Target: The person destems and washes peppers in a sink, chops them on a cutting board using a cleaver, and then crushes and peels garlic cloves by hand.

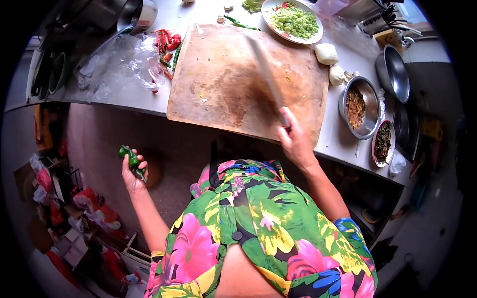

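Observation:
My left hand (134,171) is closed around a green pepper (131,158), held out past the counter's front edge, above the floor. In my right hand (294,136) is a knife (266,69), gripped by its handle. Its blade, slightly blurred, extends away from me over the wooden cutting board (208,74). Damp stains and a few small scraps mark the board. A plate (267,21) heaped with chopped light-green vegetable (295,23) stands at the board's far right corner. Red chili peppers (169,42) lie to the left of the board.
Right of the board are white bulbs (326,53), a metal bowl (343,107) of brown chopped food and a smaller bowl (391,155) of dark food. Clear plastic bags (112,62) and metal pots (141,17) occupy the left counter. Bags and boxes (72,246) clutter the lower left floor.

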The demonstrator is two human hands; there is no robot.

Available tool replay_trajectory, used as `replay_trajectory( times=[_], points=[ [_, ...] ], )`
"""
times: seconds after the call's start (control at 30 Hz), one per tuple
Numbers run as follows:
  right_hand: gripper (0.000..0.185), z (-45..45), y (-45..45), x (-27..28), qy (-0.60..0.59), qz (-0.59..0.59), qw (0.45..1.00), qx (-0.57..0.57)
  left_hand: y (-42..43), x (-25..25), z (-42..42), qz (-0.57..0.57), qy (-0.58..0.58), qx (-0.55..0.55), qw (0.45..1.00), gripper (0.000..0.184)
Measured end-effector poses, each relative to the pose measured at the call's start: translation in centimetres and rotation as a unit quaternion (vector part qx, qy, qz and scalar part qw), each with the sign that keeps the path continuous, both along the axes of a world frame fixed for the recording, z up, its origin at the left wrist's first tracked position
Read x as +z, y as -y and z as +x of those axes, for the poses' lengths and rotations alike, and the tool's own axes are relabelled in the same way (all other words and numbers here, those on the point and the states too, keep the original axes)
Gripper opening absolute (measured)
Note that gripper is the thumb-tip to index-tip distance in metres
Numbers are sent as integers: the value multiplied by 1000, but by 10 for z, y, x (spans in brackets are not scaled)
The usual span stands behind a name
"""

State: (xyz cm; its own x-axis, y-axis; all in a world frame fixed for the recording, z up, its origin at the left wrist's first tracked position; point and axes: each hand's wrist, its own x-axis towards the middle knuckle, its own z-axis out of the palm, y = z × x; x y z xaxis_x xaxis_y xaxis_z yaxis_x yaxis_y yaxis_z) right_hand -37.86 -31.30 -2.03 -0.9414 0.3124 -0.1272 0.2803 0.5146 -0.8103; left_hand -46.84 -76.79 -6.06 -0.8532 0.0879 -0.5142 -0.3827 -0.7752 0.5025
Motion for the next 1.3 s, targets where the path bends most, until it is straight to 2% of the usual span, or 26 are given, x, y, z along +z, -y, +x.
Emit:
replay_trajectory(
  times=[0.07,0.1,0.23,0.27,0.33,0.37,0.4,0.43,0.47,0.53,0.6,0.73,0.8,0.87,0.97,1.0,1.07,1.13,1.17,1.2,1.27,1.3],
  points=[
    [46,20,-20,-6,27,52,997,-59,10,0,11,0,8,26,1000,28],
    [48,22,-24,3,108,26,990,-91,12,0,15,-10,12,35,999,28],
    [48,15,-2,-9,35,60,997,-37,2,-5,15,-13,27,30,999,27],
    [46,6,6,-16,-28,36,999,-4,-2,-4,10,-4,34,23,999,26],
    [44,-21,18,-6,65,-123,989,57,-12,3,-5,38,50,-42,997,26],
    [42,-38,20,-3,75,-145,984,77,-38,18,-18,-83,126,26,988,25],
    [43,-56,23,0,20,-77,992,102,-33,17,-24,-64,101,-11,993,23],
    [42,-77,17,-21,-84,46,986,138,-31,12,-32,-70,87,-5,994,22],
    [41,-99,13,-22,-115,93,980,130,-28,7,-40,-74,71,2,995,22],
    [39,-139,5,-14,-95,192,966,142,-17,-1,-51,-47,69,-30,996,21],
    [36,-165,2,-14,-47,203,965,159,-17,-2,-58,-85,41,-73,993,22],
    [35,-147,12,-17,-18,212,957,197,-19,4,-64,-69,1,-134,989,27],
    [37,-111,21,-15,-30,149,959,239,-23,5,-69,-73,-1,-153,986,30],
    [40,-77,31,-10,-74,91,965,235,-32,10,-74,-114,-14,-231,966,33],
    [39,-29,51,13,6,22,992,121,-46,11,-87,-111,-40,-298,947,37],
    [25,-12,52,11,68,-38,996,41,-48,9,-93,-105,-50,-319,941,40],
    [10,11,53,12,125,-272,946,-121,-54,6,-103,-93,-51,-335,936,40],
    [17,29,54,8,68,-390,898,-193,-55,7,-107,-81,-53,-350,932,40],
    [19,42,51,-5,68,-422,880,-206,-54,7,-110,-73,-58,-352,931,40],
    [14,46,55,-12,46,-448,864,-225,-52,8,-113,-66,-63,-351,932,41],
    [12,45,61,-26,91,-442,845,-287,-43,11,-116,-55,-59,-351,933,42],
    [17,44,63,-37,111,-475,828,-275,-38,14,-118,-50,-68,-341,936,43]
  ],
)
